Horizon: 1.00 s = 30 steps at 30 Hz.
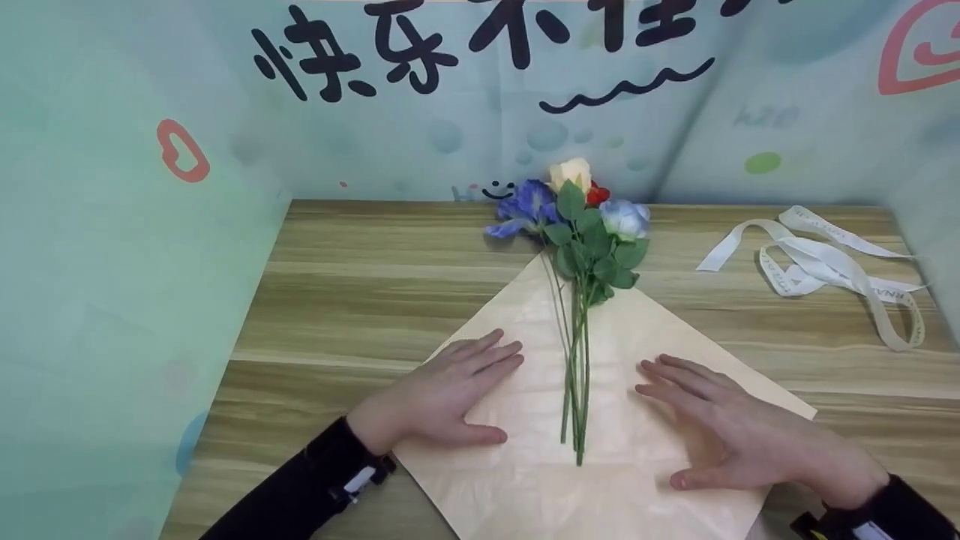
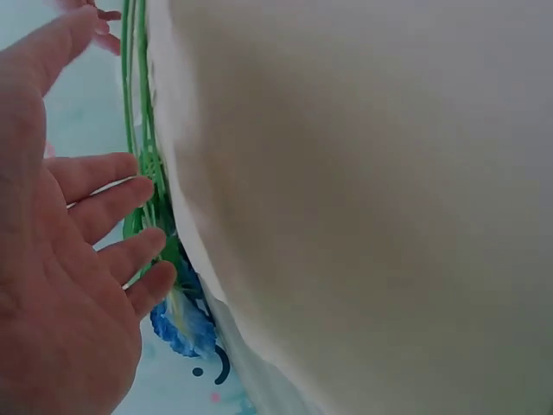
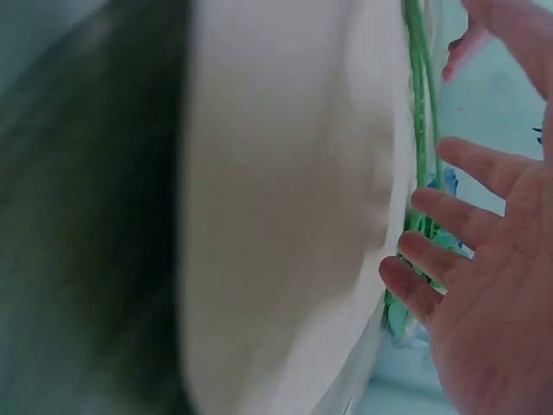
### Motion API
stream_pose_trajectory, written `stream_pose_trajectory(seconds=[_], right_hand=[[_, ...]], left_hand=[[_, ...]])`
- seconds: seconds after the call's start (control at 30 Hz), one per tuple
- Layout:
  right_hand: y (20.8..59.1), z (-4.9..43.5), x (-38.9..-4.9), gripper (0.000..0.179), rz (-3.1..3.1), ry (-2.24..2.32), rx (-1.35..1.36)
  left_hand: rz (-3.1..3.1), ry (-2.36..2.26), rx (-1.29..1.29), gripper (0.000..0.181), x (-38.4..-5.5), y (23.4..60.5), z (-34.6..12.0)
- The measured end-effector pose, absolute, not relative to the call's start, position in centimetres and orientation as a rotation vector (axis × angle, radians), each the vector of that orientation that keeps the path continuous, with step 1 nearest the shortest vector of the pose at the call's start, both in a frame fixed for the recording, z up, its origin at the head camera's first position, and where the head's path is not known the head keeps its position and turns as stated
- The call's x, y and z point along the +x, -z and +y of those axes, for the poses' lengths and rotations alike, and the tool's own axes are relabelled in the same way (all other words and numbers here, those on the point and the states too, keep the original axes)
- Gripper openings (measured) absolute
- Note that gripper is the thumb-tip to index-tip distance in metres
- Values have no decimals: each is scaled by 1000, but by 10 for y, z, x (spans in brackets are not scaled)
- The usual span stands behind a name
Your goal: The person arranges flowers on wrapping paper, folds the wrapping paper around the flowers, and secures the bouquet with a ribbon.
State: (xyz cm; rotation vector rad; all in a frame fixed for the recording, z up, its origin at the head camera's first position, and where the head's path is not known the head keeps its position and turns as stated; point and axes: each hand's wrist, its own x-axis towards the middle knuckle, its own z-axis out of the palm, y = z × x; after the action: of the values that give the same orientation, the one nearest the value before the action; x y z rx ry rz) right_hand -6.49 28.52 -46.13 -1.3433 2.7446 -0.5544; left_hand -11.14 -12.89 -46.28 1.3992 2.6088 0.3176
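Observation:
A small bunch of flowers [image 1: 577, 360] lies with its green stems down the middle of a pale peach sheet of wrapping paper [image 1: 525, 495]. Its heads at the far end are a purple-blue iris-like bloom [image 1: 531, 206], a cream rose [image 1: 571, 174], a pale blue flower [image 1: 625, 219] and a bit of red. To the left of the stems, my left hand [image 1: 454, 390] is spread over the paper, fingers straight and holding nothing. My right hand [image 1: 731, 427] is likewise spread over the paper on the other side, thumb apart. Both wrist views show the fingers extended, with the stems beyond them.
A white printed ribbon [image 1: 832, 262] lies in loose loops at the back right of the wood-grain table [image 1: 337, 300]. Behind the table hangs a light blue-green backdrop [image 1: 412, 142] with black lettering, and it continues along the left side.

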Motion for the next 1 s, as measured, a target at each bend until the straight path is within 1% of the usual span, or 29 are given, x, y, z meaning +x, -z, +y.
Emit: stream_pose_trajectory(seconds=[0.13,0.27,0.43,0.6,0.73,0.83,1.0], right_hand=[[465,297,-56,104,2731,545,-1413],[468,305,-48,112,2750,543,-1389],[476,306,-44,125,2756,532,-1385],[480,306,-39,135,2746,538,-1391],[481,305,-37,142,2754,513,-1357],[482,304,-37,142,2758,485,-1341],[484,303,-39,140,2740,508,-1357]], left_hand=[[2556,-272,1470,107,-97,465,-138],[2541,-269,1469,115,-87,469,-145],[2511,-259,1459,128,-80,477,-145],[2469,-182,1541,144,-75,480,-142],[2439,-144,1568,153,-72,481,-141],[2434,-140,1545,155,-72,482,-141],[2423,-157,1500,146,-75,480,-142]])
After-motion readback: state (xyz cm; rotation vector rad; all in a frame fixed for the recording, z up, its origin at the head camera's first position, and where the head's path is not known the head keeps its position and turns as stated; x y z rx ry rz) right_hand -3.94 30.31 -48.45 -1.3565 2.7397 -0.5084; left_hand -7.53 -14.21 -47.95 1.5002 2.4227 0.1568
